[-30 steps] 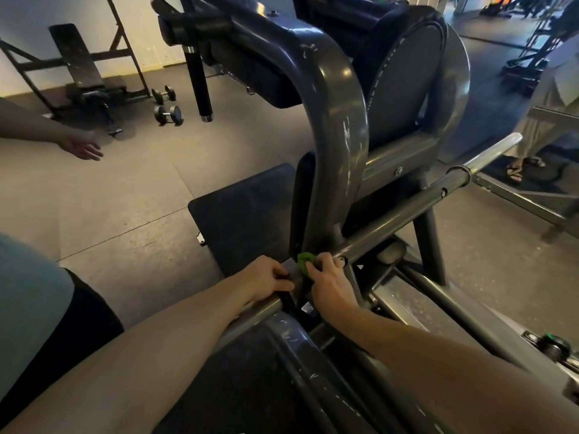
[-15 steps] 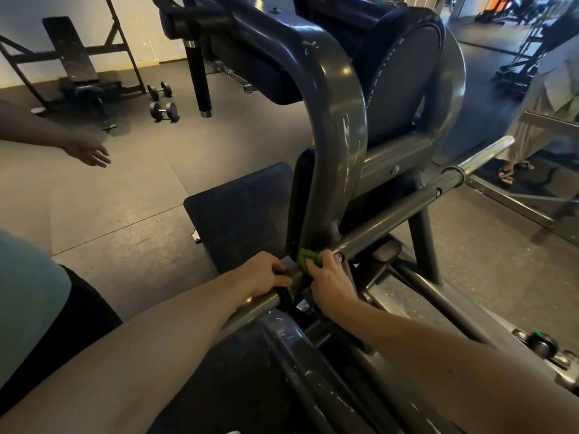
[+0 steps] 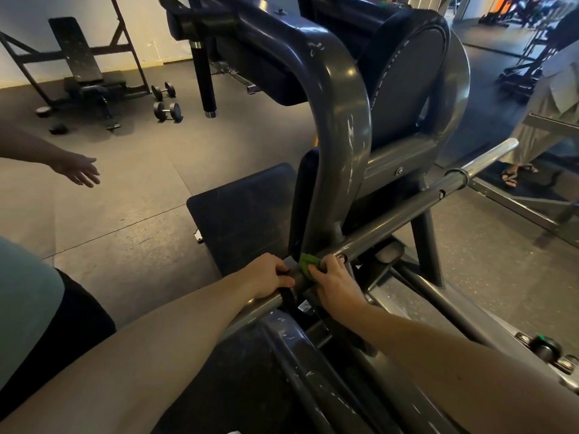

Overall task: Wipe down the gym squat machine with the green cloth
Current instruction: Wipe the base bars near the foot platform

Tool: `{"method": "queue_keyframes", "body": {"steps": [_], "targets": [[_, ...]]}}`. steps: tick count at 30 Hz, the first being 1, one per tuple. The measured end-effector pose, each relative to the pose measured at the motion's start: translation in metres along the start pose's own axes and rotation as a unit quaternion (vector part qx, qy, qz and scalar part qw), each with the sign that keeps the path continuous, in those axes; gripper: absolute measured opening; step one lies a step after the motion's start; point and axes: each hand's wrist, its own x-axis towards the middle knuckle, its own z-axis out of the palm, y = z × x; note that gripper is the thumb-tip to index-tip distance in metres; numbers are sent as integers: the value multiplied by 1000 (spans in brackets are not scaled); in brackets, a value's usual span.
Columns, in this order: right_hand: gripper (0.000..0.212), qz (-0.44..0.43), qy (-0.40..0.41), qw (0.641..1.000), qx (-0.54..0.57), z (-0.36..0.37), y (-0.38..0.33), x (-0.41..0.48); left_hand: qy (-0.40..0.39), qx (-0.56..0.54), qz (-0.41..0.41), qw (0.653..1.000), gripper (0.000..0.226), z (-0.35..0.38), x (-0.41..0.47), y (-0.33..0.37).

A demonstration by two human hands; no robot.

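Right hand point(image 3: 333, 281) barely shifts, pinching green cloth point(image 3: 308, 261) on the bar point(image 3: 391, 233); left hand point(image 3: 269, 275) grips bar alongside. Seemingly bunched cloth may slip.

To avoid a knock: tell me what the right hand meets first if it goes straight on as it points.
Probably the foot of the curved upright, just past the green cloth the right hand holds; the left hand on the bar sits close beside; depth unclear.

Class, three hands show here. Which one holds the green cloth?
The wearer's right hand, pinching the green cloth against the grey bar. The left hand grips the bar bare beside it; a bystander's hand over the floor is open, holding nothing.
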Motion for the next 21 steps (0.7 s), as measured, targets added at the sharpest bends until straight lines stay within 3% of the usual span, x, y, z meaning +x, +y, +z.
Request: {"method": "queue_keyframes", "body": {"steps": [6, 8, 11, 17, 21], "targets": [[46, 188, 52, 980, 25, -10, 18, 11, 14, -21, 9, 1000, 31, 4, -5, 0], [44, 163, 53, 984, 42, -4, -1, 10, 19, -19, 14, 1000, 34, 6, -6, -1], [38, 41, 54, 998, -14, 4, -6, 0, 40, -4, 13, 999, 38, 9, -5, -3], [41, 170, 39, 985, -11, -18, 59, 18, 92, 25, 28, 995, 32, 17, -1, 13], [38, 214, 31, 976, 19, -18, 40, 28, 128, 31, 26, 991, 24, 28, 6, 27]]}}
